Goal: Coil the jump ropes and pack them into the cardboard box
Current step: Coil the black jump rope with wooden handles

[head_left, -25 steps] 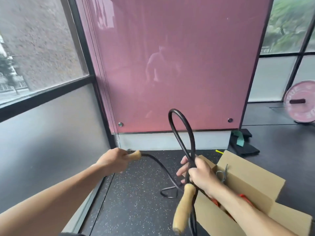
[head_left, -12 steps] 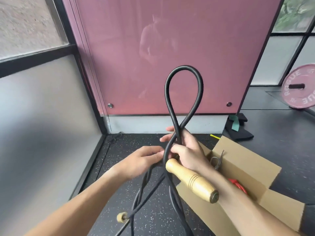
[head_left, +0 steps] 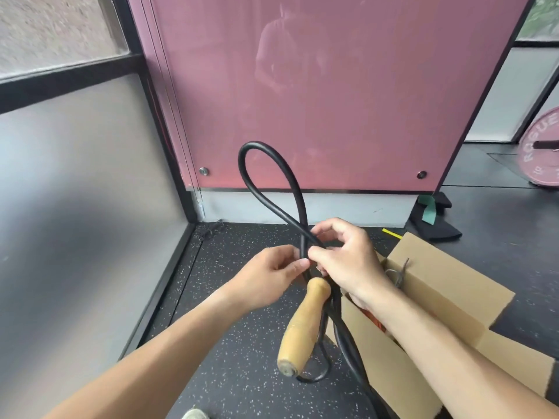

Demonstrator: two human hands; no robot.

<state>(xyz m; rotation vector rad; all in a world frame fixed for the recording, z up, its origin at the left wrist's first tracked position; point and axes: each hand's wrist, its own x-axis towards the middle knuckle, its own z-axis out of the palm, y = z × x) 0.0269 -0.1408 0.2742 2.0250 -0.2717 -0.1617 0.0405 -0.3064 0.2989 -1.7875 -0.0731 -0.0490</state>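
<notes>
Black rope (head_left: 256, 144) stands up in one tall loop in front of the pink wall (head_left: 332, 101). The two sides of the loop cross just above the person's hands. The right hand (head_left: 348, 258) has its fingers curled round the rope at that crossing and grips it. The left hand (head_left: 266, 279) is right beside it and pinches the rope with finger and thumb. A wooden handle (head_left: 302, 328) hangs down just under the hands. More rope drops past it and curls on the speckled floor (head_left: 242, 373).

The cardboard box (head_left: 447, 282) sits open on the floor, under the right arm. Something orange shows inside, but I cannot tell what it is. This rope is not in the box yet.

I think the person is partway through making loops. To do it well, the right hand should stay tight on the crossing so the loop does not spring open. The left hand can slide down the loose rope, lift a piece and lay it next to the first loop, about the same size. Thick rope likes to twist, so a small roll between the fingers helps it lie flat. The heavy handle may swing and tug, so go slowly.
</notes>
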